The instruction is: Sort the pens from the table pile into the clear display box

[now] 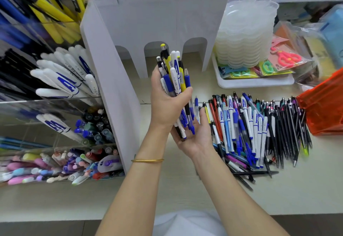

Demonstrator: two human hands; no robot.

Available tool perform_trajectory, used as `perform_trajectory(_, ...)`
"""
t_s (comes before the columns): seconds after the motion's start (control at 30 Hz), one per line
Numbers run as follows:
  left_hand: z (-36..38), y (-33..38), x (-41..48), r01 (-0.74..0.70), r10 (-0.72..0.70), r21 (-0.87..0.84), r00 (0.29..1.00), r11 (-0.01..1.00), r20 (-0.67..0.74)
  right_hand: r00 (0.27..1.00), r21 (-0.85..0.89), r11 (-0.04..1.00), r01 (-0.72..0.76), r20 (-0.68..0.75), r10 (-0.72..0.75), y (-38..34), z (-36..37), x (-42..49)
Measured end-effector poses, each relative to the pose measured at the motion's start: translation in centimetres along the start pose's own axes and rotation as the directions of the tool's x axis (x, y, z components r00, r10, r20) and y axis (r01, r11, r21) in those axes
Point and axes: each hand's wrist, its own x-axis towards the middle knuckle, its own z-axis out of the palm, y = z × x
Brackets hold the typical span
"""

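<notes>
My left hand (pixel 165 103) grips a bundle of pens (pixel 174 74), white, blue, yellow and black, held upright above the table. My right hand (pixel 194 135) lies palm up just beneath, fingers straight, with the bundle's lower ends resting on it. A pile of pens (pixel 259 129) in many colours lies on the table to the right. The clear display box (pixel 55 99) stands at the left, its tiered compartments holding white and blue pens, dark pens and pastel pens.
A white display stand (pixel 148 22) rises behind my hands. At the back right are a stack of clear plastic trays (pixel 245 31) on a white tray (pixel 256 82), packaged scissors (pixel 285 59) and an orange bag (pixel 324 109).
</notes>
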Motion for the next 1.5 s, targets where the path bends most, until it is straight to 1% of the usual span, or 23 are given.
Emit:
perform_trajectory(0.17,0.1,0.0,-0.5,-0.02,0.02,-0.006,1.0,1.0,0.016,0.998,0.044,0.999,0.026,0.063,-0.028,0.0,0.5,0.6)
perform_trajectory(0.27,0.1,0.1,-0.9,-0.028,0.027,0.019,0.999,0.999,0.026,0.997,0.061,0.997,0.041,0.059,-0.045,0.0,0.5,0.9)
perform_trajectory(0.43,0.1,-0.1,-1.2,-0.003,0.004,-0.013,1.0,1.0,0.027,0.994,0.103,0.993,0.056,0.083,-0.065,-0.2,0.4,1.5)
perform_trajectory(0.57,0.5,-0.7,-2.2,0.034,-0.034,-0.037,0.999,0.999,-0.02,0.987,0.165,0.986,0.004,0.158,-0.03,-0.3,0.5,1.6)
perform_trajectory(0.67,0.5,-0.9,-2.4,0.034,-0.033,-0.042,0.999,0.999,0.011,0.98,0.196,0.98,-0.037,0.201,-0.004,-0.4,0.4,1.9)
perform_trajectory(0.77,0.4,-1.2,-2.4,0.068,-0.067,-0.018,0.997,0.998,0.039,0.976,0.167,0.984,-0.056,0.219,0.018,-0.5,0.2,1.9)
perform_trajectory(0.9,0.9,-1.4,-2.7,0.113,-0.113,0.017,0.994,0.993,0.004,0.977,0.13,0.99,-0.058,0.213,0.029,-0.5,-0.1,2.0)
perform_trajectory(1.0,0.9,-1.2,-2.3,0.104,-0.104,0.029,0.995,0.994,-0.004,0.971,0.101,0.991,-0.085,0.233,0.059,-0.8,-0.2,1.9)
perform_trajectory(1.13,0.7,-0.9,-2.3,0.053,-0.052,0.029,0.999,0.998,-0.015,0.949,0.071,0.988,-0.14,0.294,0.113,-0.9,-0.3,1.7)
perform_trajectory(1.2,0.5,-0.8,-2.3,0.046,-0.046,0.022,0.999,0.999,-0.016,0.953,0.072,0.992,-0.107,0.29,0.082,-1.3,0.0,1.9)
perform_trajectory(1.33,0.5,-0.9,-2.4,0.05,-0.05,-0.03,0.999,0.998,-0.008,0.973,0.048,0.998,-0.046,0.23,0.034,-2.0,0.4,2.6)
perform_trajectory(1.4,0.6,-1.1,-2.4,0.071,-0.071,-0.047,0.997,0.996,-0.008,0.975,0.069,0.996,-0.051,0.221,0.035,-2.0,0.5,2.9)
perform_trajectory(1.5,0.7,-1.7,-2.5,0.111,-0.111,-0.049,0.994,0.993,0.0,0.974,0.096,0.995,-0.016,0.225,-0.006,-1.8,0.8,2.9)
